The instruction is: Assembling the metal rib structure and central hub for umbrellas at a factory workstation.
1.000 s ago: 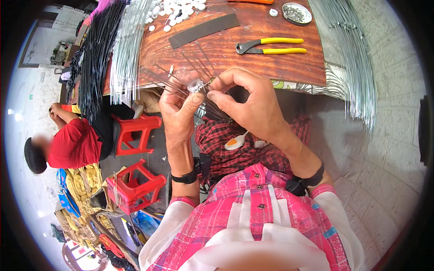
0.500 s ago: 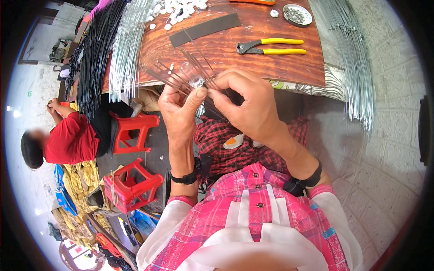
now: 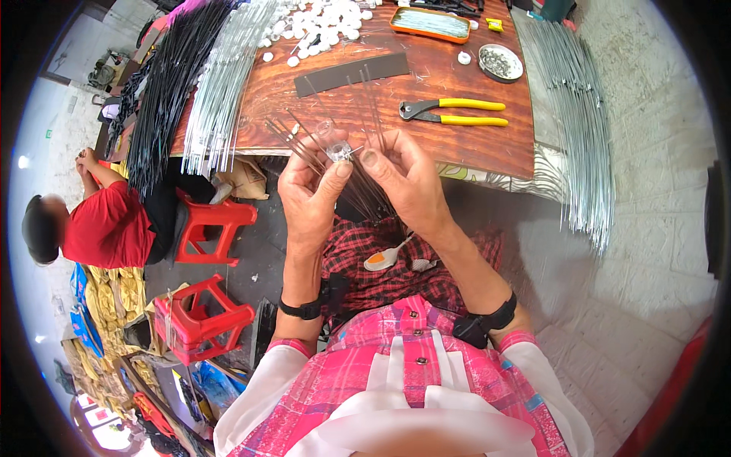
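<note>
Hands point(image 3: 308, 196) hold clear piece point(image 3: 338, 151), thin rods point(image 3: 365, 192); pliers point(image 3: 468, 103) beyond.

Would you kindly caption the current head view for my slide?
Left hand pinches a small clear piece among thin dark rods, right hand close beside it, by a brown wood-grained table.

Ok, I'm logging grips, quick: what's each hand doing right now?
Left hand: closed, holding a small clear piece.
Right hand: curled by thin dark rods; grip cannot be told.
</note>
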Demonstrator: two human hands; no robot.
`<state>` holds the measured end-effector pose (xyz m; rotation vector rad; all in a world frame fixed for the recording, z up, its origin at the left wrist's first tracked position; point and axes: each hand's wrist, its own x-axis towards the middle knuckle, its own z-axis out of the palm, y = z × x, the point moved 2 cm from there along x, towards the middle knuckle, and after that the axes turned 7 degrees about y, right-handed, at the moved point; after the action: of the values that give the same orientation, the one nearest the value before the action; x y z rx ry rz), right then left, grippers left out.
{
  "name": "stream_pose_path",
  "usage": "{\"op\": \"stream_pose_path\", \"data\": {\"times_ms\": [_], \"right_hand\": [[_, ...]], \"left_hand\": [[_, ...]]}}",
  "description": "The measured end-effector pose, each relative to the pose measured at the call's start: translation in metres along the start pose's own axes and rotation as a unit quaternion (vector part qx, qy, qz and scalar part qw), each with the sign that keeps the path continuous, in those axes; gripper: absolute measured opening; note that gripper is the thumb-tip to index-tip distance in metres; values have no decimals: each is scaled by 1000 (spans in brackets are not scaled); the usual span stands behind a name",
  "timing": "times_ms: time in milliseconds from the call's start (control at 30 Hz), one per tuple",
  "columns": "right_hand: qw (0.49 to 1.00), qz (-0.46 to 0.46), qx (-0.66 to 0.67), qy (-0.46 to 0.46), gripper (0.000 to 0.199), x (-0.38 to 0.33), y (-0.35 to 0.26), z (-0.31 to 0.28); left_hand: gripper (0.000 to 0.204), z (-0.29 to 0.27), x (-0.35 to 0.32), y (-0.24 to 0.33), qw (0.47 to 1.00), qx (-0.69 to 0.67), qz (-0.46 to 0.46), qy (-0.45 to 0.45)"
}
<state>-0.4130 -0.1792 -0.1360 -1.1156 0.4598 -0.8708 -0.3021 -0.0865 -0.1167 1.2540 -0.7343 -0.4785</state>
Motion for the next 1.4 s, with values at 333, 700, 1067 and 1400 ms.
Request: {"op": "stream_pose_path", "data": {"times_ms": [333,700,1067,1400], "right_hand": [[975,65,141,-161,62,-9,-2,13],[995,86,-10,-55,64,-7,31,-8],[972,168,-8,-164,64,-8,23,-19],[928,252,-30,-272,52,18,42,-44]], "left_hand": [[39,6,-8,30,997,-67,17,-42],[38,30,7,36,936,259,234,46],[53,16,1,18,984,56,39,-165],[45,12,12,20,949,-36,-103,-295]]}}
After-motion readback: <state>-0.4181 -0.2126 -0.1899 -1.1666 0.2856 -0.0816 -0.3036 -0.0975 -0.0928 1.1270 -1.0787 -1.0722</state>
